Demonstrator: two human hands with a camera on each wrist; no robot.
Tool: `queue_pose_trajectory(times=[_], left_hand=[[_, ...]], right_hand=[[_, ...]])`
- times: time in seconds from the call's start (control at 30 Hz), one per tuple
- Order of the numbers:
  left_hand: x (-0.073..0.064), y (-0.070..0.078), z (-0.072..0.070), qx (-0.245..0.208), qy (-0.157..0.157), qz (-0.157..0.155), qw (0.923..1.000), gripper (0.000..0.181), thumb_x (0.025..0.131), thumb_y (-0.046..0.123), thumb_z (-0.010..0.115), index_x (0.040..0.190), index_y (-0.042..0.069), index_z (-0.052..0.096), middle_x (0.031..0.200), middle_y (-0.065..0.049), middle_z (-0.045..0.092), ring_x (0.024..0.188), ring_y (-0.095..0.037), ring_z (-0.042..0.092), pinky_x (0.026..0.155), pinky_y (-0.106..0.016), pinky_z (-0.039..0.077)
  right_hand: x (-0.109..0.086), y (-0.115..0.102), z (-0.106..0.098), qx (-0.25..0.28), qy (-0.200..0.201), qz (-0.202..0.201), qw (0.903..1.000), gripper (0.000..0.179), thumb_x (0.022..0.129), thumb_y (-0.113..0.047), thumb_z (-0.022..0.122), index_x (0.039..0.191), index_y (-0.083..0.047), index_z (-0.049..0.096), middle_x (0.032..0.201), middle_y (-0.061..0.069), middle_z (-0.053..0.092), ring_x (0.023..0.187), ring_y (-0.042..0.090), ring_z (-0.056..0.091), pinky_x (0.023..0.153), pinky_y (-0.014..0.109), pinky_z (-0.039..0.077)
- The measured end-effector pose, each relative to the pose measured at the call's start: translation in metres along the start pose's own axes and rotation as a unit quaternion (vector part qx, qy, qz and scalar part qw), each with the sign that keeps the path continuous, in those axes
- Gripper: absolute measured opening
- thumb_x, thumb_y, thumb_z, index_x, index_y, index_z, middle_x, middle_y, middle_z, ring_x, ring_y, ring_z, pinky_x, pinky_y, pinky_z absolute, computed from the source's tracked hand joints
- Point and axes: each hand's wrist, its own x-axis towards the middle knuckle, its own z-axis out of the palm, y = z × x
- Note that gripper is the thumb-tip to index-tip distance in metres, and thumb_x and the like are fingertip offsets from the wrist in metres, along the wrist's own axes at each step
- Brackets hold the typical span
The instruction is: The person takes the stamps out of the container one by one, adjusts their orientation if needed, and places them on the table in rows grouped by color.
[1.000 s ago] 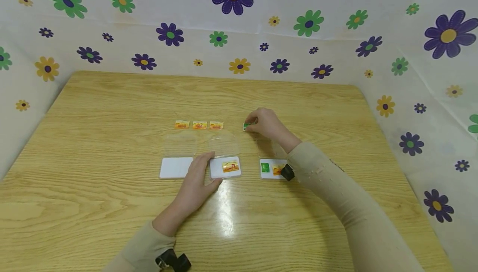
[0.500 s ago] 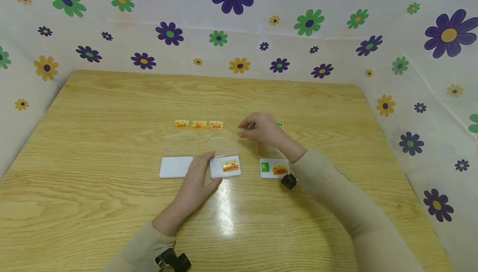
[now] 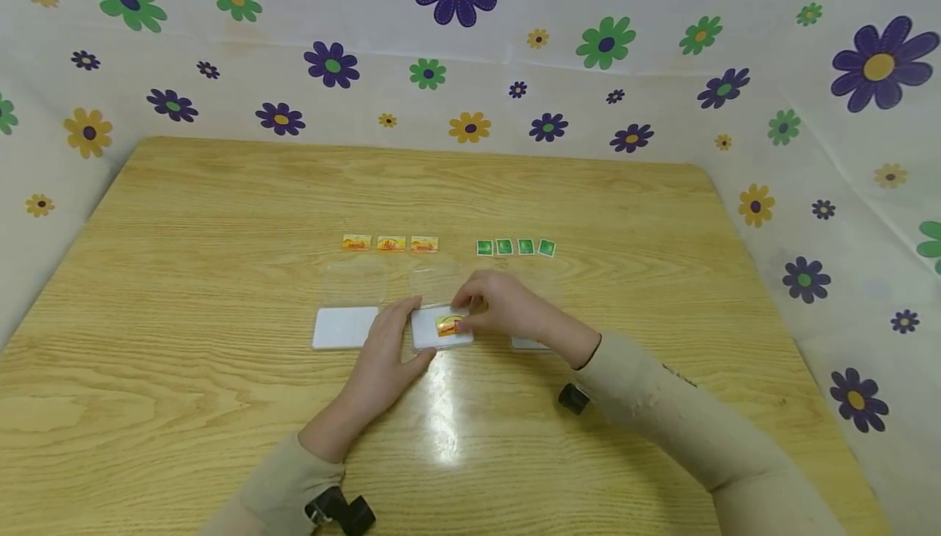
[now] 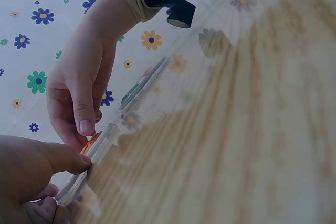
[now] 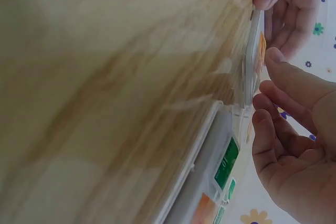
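My left hand holds the middle flat white case between thumb and fingers, on its near and far edges. In that case lies a small yellow-orange stamp. Over its right end comes my right hand, fingers loosely bent, the thumb at the stamp; a gap shows between thumb and index finger. Left of the held case is a bare white case. Mostly hidden under the right wrist is another case, bearing a green stamp and an orange one.
Three yellow-orange stamps lie in a row behind the cases, with several small green stamps to their right. Clear lids lie open behind the cases on the wooden table. A flowered cloth hangs at the back.
My right hand has left the green stamps and come toward me, leftward, to the stamp in the middle case. The green row is now uncovered. My left hand stays put.
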Motion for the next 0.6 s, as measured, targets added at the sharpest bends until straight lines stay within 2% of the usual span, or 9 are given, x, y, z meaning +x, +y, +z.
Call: queue_pose_trajectory(times=[0.27,0.6], left_hand=[[0.0003,-0.0002,0.0007,0.002,0.008,0.005,1.0,0.067,0.081,0.007,0.075,0.138,-0.003,0.041,0.137,-0.019,0.045,0.127,-0.032,0.039,0.106,-0.046,0.034],[-0.0004,-0.0006,0.001,0.003,0.008,0.004,1.0,0.067,0.081,0.007,0.075,0.137,-0.003,0.041,0.136,-0.019,0.046,0.127,-0.032,0.039,0.106,-0.045,0.033]], right_hand=[[-0.0034,-0.0037,0.0035,0.001,-0.004,-0.006,1.0,0.025,0.077,-0.016,0.081,0.098,-0.005,0.072,0.093,0.002,0.063,0.078,0.014,0.058,0.066,0.021,0.049],[-0.0036,-0.0072,0.0077,-0.018,-0.007,-0.004,0.9998,0.019,0.08,-0.014,0.078,0.096,-0.007,0.072,0.09,0.0,0.061,0.077,0.013,0.055,0.065,0.021,0.047]])
